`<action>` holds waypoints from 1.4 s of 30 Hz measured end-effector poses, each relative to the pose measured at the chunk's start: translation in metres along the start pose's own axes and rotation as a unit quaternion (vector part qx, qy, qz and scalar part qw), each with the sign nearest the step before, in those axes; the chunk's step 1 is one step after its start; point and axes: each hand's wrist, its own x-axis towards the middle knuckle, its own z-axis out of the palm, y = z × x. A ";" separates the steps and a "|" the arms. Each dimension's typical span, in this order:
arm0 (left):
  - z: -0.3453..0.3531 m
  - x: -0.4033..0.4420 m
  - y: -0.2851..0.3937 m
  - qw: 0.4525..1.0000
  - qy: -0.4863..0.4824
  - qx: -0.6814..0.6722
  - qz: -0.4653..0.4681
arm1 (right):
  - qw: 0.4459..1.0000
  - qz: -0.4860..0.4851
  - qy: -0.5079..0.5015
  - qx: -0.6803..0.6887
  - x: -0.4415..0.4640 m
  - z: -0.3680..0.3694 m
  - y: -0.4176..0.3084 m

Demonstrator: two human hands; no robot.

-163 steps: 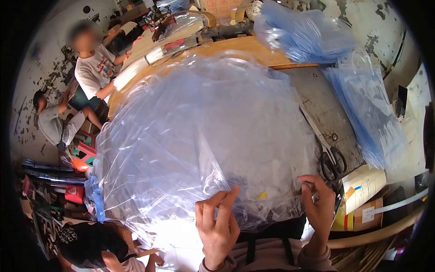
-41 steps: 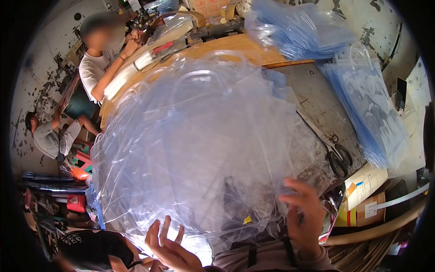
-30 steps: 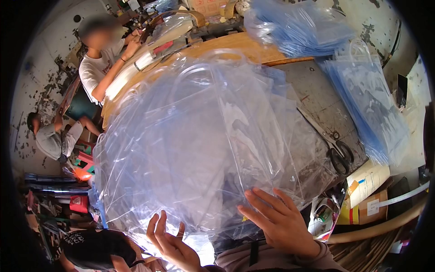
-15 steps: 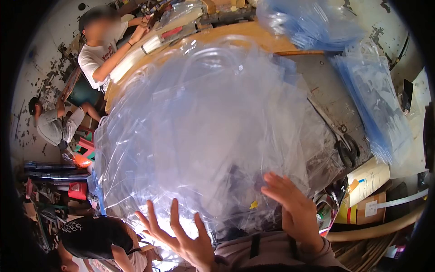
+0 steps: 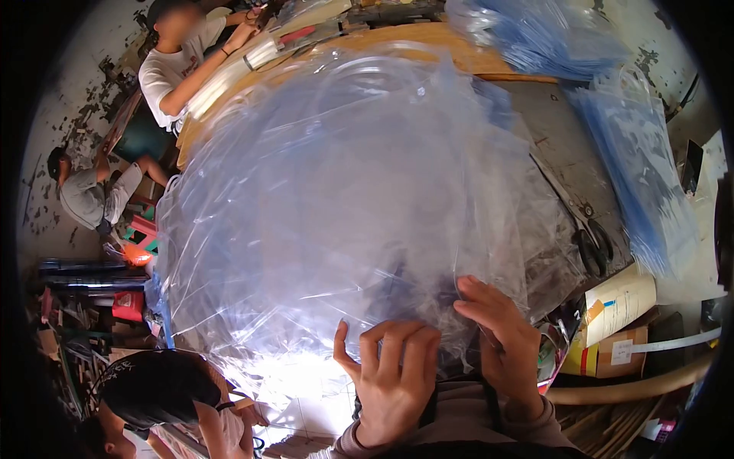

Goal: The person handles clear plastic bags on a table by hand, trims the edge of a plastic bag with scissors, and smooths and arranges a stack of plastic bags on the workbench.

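A large pile of clear plastic bags [image 5: 344, 199] with tube-like handles covers the table in front of me. My left hand [image 5: 394, 367] is at the pile's near edge, its fingers bent over the plastic and the little finger apart. Its thumb and fingertips are partly hidden. To its right, my right hand [image 5: 505, 340] has a thin edge of a clear bag between its fingers and thumb. The two hands are close together, in front of my body.
Scissors [image 5: 585, 233] lie right of the pile. Stacked bluish plastic bags [image 5: 638, 176] are at the right, with more bags [image 5: 535, 38] behind. A cardboard box [image 5: 615, 352] stands at lower right. Co-workers are at upper left, left and lower left.
My left hand has moved right, towards my right hand, and its spread fingers have curled onto the plastic. My right hand has moved slightly right and its fingers have bent. The view has shifted slightly.
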 end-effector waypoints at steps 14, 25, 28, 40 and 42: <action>-0.036 -0.044 -0.097 0.903 0.421 -0.014 -0.080 | 0.973 0.086 0.198 0.087 -0.010 -0.008 0.017; -0.045 -0.117 -0.220 0.712 0.556 0.307 -0.299 | 0.956 0.148 0.223 -0.119 -0.008 -0.032 0.041; 0.002 -0.161 -0.269 0.720 0.531 0.243 -0.375 | 0.952 0.154 0.210 -0.161 -0.008 -0.032 0.040; 0.064 -0.188 -0.278 0.702 0.434 0.034 -0.564 | 0.953 0.190 0.172 -0.164 -0.030 -0.046 0.029; 0.065 -0.186 -0.279 0.704 0.431 0.024 -0.564 | 0.947 0.178 0.158 -0.217 -0.030 -0.046 0.029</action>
